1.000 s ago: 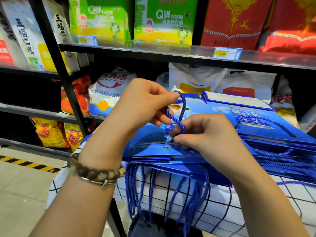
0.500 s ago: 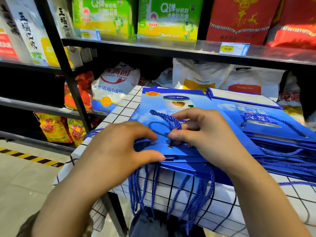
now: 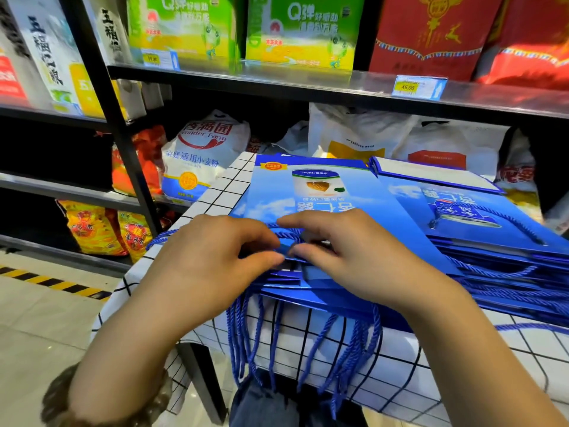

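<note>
The step in hand is judged to be the fitting or tidying of a cord handle (image 3: 288,233) on the top bag (image 3: 311,192) of a pile of flat blue paper bags, which is laid at the front edge of the bench (image 3: 215,197), near its left corner. The left hand (image 3: 212,263) is curled at the bag's near rim, and the cord and rim are pinched between its thumb and forefinger. The cord is also nipped just beside it by the right hand (image 3: 357,257), thumb below and forefinger stretched above; the two hands are nearly touching. For the next move, the cord would probably have to be drawn snug or laid flat on the bag, with the rim held down so the pile is not shifted.

As for containers, a flour sack (image 3: 200,155) is stood on the shelf (image 3: 308,84) level behind the bench's left edge. The top bag is folded flat, and nothing is seen inside it. Loose cords (image 3: 277,334) from lower bags are hung over the front edge. A second pile (image 3: 492,241) of similar flat bags is stacked towards the right edge.
</note>
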`<state>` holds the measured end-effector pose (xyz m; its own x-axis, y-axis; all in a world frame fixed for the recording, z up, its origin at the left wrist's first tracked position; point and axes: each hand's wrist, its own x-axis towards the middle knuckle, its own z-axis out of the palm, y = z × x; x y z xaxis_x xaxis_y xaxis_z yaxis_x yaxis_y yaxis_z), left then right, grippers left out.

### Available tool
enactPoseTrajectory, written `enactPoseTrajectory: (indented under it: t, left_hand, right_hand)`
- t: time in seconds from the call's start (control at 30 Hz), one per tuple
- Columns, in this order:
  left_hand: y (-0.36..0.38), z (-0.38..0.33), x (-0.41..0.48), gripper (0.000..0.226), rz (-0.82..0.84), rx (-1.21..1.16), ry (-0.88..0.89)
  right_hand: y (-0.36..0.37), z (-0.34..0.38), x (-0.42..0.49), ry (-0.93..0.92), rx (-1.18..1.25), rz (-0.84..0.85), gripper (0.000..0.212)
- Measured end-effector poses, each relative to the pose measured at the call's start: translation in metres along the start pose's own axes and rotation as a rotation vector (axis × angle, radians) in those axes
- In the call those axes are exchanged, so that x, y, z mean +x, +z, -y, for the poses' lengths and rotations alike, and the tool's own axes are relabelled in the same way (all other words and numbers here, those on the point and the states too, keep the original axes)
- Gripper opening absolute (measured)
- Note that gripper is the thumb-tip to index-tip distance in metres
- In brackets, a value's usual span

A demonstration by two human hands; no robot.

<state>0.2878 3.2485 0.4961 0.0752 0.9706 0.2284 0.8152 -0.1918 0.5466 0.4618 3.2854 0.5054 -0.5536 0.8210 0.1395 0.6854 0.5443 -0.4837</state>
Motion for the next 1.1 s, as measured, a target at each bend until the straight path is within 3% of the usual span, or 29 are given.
enactPoseTrajectory:
  t: [0.13,0.27,0.33,0.43,0.53,0.73,0.97,1.1]
  left_hand:
    - [0.005,-0.004,-0.001,0.013,-0.180,0.028,0.001]
    - [0.012,-0.017,-0.007,0.014,-0.234,0.050,-0.012]
    - [0.012,-0.024,-0.011,0.007,-0.237,0.130,-0.044]
    - [0.018,-0.028,-0.008,0.035,-0.200,0.405,-0.060]
    - [0.024,-0.032,-0.004,0.034,-0.207,0.528,-0.065]
    - [0.024,-0.019,-0.002,0.017,-0.188,0.313,0.077]
    - [0.031,0.006,-0.003,0.031,-0.157,-0.126,0.150]
    - [0.035,0.012,-0.006,0.018,-0.187,-0.236,0.181]
  right_hand:
    - [-0.010,-0.002,-0.003,0.015,0.098,0.157,0.046]
    - [-0.008,-0.002,0.004,0.006,0.014,0.134,0.050]
    - [-0.009,-0.002,0.005,0.016,0.032,0.137,0.052]
    - [-0.009,-0.002,0.005,0.008,0.051,0.137,0.053]
    - [-0.008,0.000,0.006,0.006,0.127,0.133,0.046]
    - [-0.005,-0.001,0.005,0.000,0.205,0.116,0.038]
    - [-0.004,-0.008,0.006,0.046,0.285,0.159,0.036]
    - [-0.003,-0.008,0.011,0.062,0.259,0.194,0.042]
